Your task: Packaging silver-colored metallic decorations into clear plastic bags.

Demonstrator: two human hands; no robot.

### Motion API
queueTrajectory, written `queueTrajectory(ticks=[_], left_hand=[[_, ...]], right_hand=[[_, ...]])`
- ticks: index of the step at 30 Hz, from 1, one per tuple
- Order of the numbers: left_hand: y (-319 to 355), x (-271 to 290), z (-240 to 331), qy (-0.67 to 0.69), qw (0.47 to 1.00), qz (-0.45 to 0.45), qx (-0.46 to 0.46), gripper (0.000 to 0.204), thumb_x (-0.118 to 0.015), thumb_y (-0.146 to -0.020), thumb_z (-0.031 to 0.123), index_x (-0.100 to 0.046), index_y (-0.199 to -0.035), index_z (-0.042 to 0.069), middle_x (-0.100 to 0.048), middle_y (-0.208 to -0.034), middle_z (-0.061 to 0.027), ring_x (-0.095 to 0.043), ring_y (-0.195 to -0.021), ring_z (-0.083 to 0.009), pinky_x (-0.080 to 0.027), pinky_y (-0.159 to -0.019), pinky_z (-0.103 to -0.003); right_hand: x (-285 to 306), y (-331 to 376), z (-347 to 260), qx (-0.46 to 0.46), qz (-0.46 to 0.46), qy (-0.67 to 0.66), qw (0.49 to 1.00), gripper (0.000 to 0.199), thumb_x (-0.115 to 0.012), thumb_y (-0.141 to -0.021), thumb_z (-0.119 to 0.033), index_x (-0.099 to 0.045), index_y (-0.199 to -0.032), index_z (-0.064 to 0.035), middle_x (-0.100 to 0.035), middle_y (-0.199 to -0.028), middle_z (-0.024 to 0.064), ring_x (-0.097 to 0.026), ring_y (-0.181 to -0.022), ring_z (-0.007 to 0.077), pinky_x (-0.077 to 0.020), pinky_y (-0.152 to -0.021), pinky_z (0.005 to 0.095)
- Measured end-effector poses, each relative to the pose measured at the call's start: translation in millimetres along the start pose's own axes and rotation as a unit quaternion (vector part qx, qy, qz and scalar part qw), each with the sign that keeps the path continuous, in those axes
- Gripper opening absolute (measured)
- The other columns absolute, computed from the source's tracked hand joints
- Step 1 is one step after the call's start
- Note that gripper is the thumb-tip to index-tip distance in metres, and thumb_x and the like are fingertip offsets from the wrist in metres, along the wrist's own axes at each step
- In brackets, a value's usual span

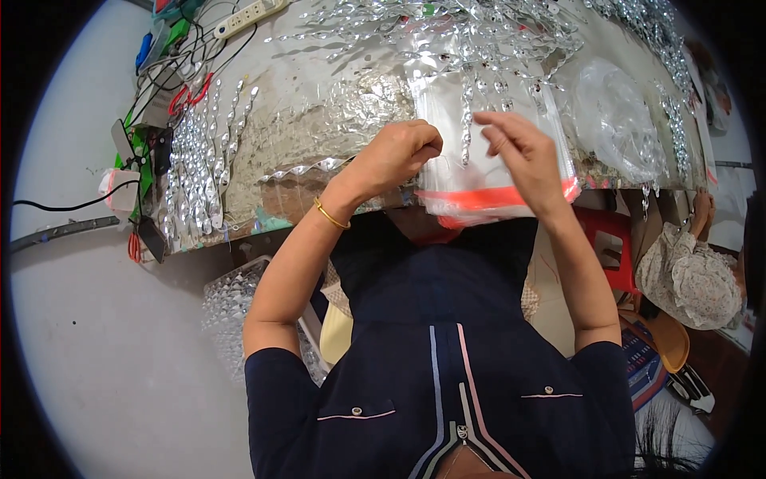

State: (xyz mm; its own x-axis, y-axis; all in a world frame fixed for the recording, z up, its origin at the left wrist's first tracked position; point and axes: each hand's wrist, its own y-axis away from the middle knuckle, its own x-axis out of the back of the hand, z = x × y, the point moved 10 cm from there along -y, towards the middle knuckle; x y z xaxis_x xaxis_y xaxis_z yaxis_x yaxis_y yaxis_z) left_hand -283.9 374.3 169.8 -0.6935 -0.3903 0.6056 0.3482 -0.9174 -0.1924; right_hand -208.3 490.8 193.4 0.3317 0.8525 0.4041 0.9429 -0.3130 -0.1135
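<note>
My left hand (403, 152) is closed, its fingers curled together at the left edge of a stack of clear plastic bags (439, 100). Whatever it may hold is hidden. Over the right part of the stack is my right hand (527, 160), index finger stretched out and the others bent, with nothing visible in it. A twisted silver strand (466, 120) lies on the bags close to that index fingertip; I cannot tell whether they touch. The bags have an orange-red band (471, 199) along their near edge. Left of my left wrist lies another silver twisted strand (299, 170).
More silver strands (195, 168) hang over the table's left edge beside red-handled scissors (190, 94) and a power strip (251, 17). Strands (447, 32) pile up at the back. A crumpled clear bag (614, 120) sits right. Below are a red stool (606, 243) and a clear bin (239, 307).
</note>
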Motion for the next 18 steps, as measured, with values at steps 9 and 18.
queueTrajectory(ticks=[9, 18], left_hand=[[-4.7, 1.2, 10.5, -0.032, 0.999, 0.035, -0.022, 0.009, -0.057, -0.080, 0.005, -0.061, -0.083, -0.002, -0.061, -0.081, -0.0164, -0.061, -0.079, -0.0336, -0.048, -0.071, -0.040], [-3.9, 0.0, 7.6, -0.002, 0.999, 0.033, -0.001, 0.006, -0.060, -0.079, 0.004, -0.061, -0.082, -0.001, -0.061, -0.078, -0.0153, -0.062, -0.075, -0.0313, -0.049, -0.068, -0.037]], right_hand=[[-52.9, 13.2, 49.8, -0.143, -0.090, -0.089, 0.982, 0.027, -0.062, -0.090, -0.017, -0.065, -0.110, 0.0007, -0.066, -0.082, 0.0025, -0.049, -0.061, 0.0037, -0.0385, -0.054, 0.0182], [-52.7, 19.8, 77.3, -0.236, -0.185, -0.184, 0.936, 0.019, -0.063, -0.089, -0.015, -0.068, -0.100, 0.0001, -0.062, -0.074, 0.0005, -0.040, -0.055, 0.0023, -0.0327, -0.050, 0.0170]])
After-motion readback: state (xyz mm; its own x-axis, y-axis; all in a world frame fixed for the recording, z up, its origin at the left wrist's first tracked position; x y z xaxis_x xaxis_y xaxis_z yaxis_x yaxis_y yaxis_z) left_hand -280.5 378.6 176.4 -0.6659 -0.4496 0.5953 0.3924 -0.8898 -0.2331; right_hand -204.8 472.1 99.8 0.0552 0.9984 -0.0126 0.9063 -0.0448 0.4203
